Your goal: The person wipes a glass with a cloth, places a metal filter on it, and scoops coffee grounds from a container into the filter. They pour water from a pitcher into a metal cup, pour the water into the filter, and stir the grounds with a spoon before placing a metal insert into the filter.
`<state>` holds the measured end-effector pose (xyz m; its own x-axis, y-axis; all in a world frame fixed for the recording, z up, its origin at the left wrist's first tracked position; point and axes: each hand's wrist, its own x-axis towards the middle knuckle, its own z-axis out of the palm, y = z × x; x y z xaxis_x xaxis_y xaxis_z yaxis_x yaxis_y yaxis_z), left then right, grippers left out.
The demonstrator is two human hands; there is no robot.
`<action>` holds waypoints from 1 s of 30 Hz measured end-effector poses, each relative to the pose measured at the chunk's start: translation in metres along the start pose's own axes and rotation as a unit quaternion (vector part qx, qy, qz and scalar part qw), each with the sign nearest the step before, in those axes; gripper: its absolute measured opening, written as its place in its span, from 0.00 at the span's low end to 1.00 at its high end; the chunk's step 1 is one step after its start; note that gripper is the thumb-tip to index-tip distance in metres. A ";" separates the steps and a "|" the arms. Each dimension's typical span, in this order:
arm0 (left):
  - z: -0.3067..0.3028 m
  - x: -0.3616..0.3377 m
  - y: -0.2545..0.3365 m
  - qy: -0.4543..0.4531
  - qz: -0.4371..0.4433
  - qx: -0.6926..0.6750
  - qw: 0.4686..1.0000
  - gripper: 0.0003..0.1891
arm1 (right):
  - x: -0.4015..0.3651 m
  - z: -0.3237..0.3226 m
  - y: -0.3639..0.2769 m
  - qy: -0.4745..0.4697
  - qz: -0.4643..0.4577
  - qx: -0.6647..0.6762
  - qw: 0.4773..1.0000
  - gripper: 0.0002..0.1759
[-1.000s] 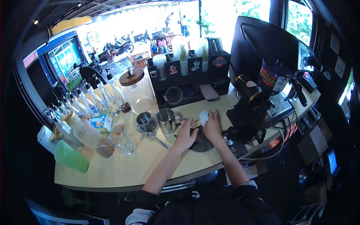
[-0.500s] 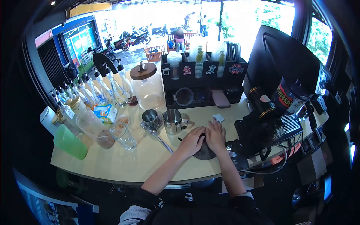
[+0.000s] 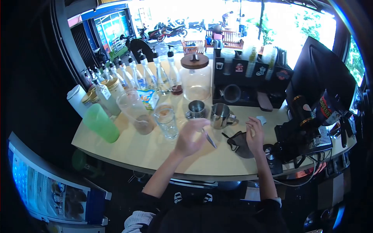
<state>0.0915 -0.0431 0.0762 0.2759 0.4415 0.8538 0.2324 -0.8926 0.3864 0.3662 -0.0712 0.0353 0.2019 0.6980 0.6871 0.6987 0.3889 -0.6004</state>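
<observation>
Since half a second back, when both my hands pressed the dark cloth [image 3: 237, 144], my left hand [image 3: 189, 136] has lifted off it. It is blurred but closed on the long spoon [image 3: 209, 138] above the counter [image 3: 128, 149], so the cloth is left to one hand.
Right hand [image 3: 254, 136]: open, fingers loosely curled, resting on the cloth.
Steel pitcher [image 3: 220, 115], one o'clock of left hand: contents hidden.
Glass tumbler [image 3: 166, 121], ten o'clock: looks empty.
Plastic jar [image 3: 136, 110], nine o'clock of tumbler: brown dregs.
</observation>
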 end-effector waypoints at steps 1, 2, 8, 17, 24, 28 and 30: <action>-0.021 -0.003 -0.007 0.043 0.000 0.024 0.999 0.18 | 0.005 0.003 -0.019 -0.001 -0.044 -0.011 0.999 0.07; -0.041 -0.008 -0.017 0.077 -0.002 0.059 0.995 0.20 | 0.008 0.011 -0.037 0.000 -0.044 -0.011 0.999 0.07; -0.105 -0.025 -0.079 0.107 -0.108 0.121 0.981 0.42 | 0.040 0.085 -0.110 -0.159 -0.148 0.025 0.976 0.17; -0.106 -0.031 -0.128 -0.053 -0.205 -0.010 0.977 0.54 | 0.110 0.191 -0.058 -0.411 -0.035 -0.190 0.891 0.47; -0.085 -0.043 -0.134 -0.006 -0.215 -0.056 0.975 0.50 | 0.119 0.184 -0.068 -0.414 0.068 -0.202 0.885 0.47; -0.091 -0.043 -0.134 -0.011 -0.240 -0.116 0.964 0.48 | 0.120 0.174 -0.074 -0.358 0.067 -0.226 0.903 0.44; -0.092 -0.042 -0.133 -0.024 -0.239 -0.122 0.963 0.45 | 0.120 0.172 -0.077 -0.341 0.061 -0.222 0.911 0.43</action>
<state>-0.0373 0.0485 0.0211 0.2359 0.8056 0.5435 0.1184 -0.5789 0.8067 0.2187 0.0856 0.0937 -0.0710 0.9902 0.1205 0.9393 0.1070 -0.3259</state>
